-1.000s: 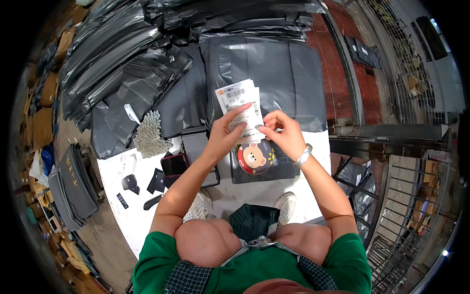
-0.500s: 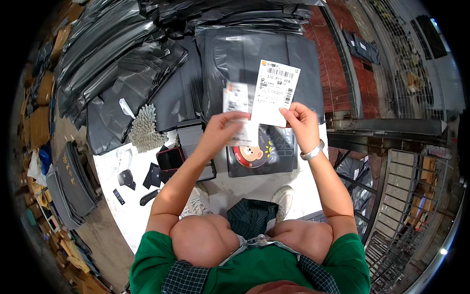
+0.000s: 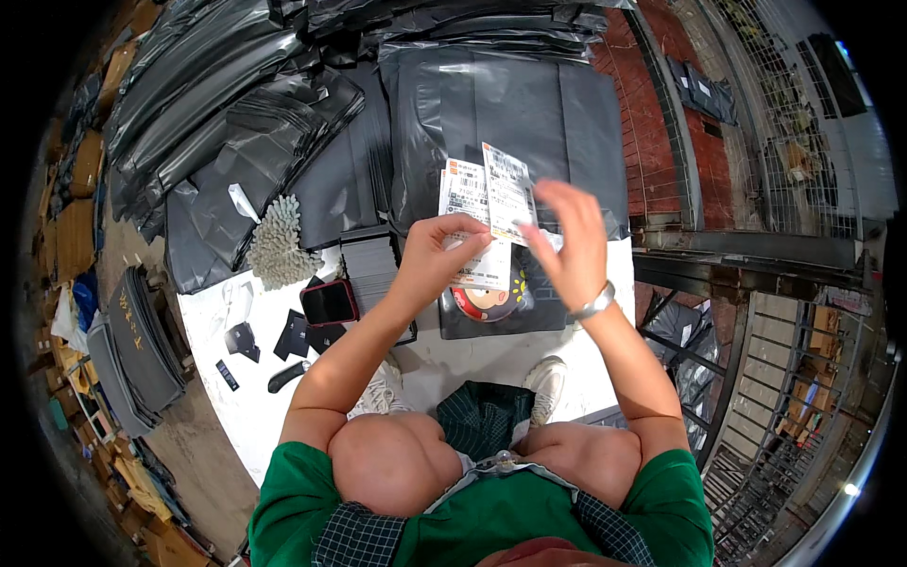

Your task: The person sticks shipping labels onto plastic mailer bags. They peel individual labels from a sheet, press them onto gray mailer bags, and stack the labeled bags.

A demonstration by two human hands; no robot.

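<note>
Left hand (image 3: 442, 253) pinches a few white paper labels (image 3: 465, 203) between thumb and finger, the front one fanned out at a tilt. Blurred, the right hand (image 3: 574, 248) is unclenched, just beside the labels; whether it touches them, I cannot tell. Leafing through them seems the step in hand; moving on would call for a clean right-hand pinch on one. Nearer than the labels lies a dark packet (image 3: 550, 321); leftward, a phone (image 3: 329, 303); beyond, black plastic bags (image 3: 510, 94).

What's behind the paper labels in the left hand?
Behind the paper labels, the lower part of a round bear design shows on a flat black package, with a large black bag farther up. The design's upper part is covered; what else lies behind can't be seen.
</note>
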